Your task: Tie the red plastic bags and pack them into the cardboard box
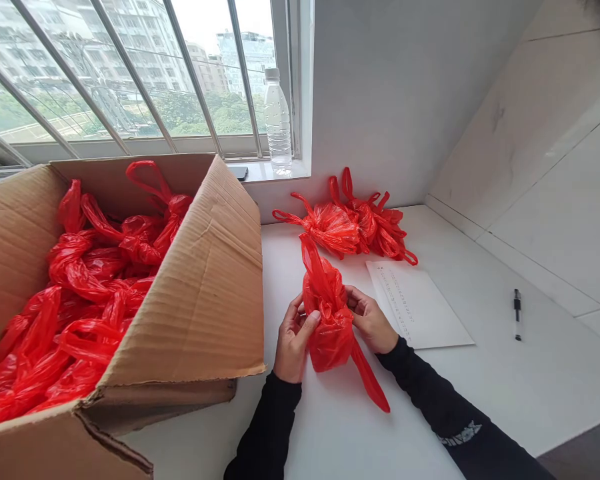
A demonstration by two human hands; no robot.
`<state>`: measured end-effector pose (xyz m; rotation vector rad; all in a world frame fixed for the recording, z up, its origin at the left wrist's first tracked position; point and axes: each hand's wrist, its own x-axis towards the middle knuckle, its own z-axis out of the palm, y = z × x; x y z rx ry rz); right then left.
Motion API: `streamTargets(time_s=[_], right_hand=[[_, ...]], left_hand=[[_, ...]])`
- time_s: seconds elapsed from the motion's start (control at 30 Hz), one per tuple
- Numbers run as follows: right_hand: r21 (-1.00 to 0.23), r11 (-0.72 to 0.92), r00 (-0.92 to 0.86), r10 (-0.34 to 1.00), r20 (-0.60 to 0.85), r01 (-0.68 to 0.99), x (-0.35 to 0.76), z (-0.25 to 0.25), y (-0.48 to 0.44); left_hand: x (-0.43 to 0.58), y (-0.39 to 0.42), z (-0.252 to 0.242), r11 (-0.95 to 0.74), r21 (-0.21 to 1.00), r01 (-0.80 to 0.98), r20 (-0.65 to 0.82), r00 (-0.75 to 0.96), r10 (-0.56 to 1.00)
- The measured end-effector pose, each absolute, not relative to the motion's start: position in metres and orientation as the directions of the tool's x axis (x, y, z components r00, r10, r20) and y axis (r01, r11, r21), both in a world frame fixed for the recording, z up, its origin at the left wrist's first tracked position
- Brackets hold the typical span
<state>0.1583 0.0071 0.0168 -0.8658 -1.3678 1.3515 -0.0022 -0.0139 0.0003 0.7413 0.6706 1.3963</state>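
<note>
A knotted red plastic bag is between my two hands, over the white tabletop. My left hand grips its left side, the thumb lying across the front. On the other side my right hand holds the bag near its knot, with some fingertips hidden behind the plastic. One handle of the bag points up and away, while the other trails down to the right. What the bag contains cannot be made out. Beyond it, several tied red bags lie in a heap against the wall.
At left stands an open cardboard box filled with red bags. A printed paper sheet and a pen lie to the right. A water bottle and a dark phone-like object rest on the sill by the barred window.
</note>
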Motion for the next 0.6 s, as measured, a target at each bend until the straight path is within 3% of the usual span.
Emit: streamTargets(time_s=[0.27, 0.43, 0.6], right_hand=[[-0.987, -0.049, -0.31, 0.951, 0.0, -0.152, 0.1557, 0.0237, 0.0002], [-0.998, 0.04, -0.417, 0.908, 0.054, -0.043, 0.1559, 0.0196, -0.0003], [-0.996, 0.084, -0.386, 0.92, 0.067, 0.027, 0.1562, 0.0148, 0.0011]], left_hand=[[-0.0044, -0.0092, 0.0052, 0.057, 0.626, -0.777, -0.118, -0.023, 0.993], [-0.0085, -0.0059, 0.0011, 0.065, 0.57, -0.819, -0.13, -0.012, 0.991], [-0.0071, -0.0083, -0.0002, 0.101, 0.548, -0.83, -0.167, 0.01, 0.986]])
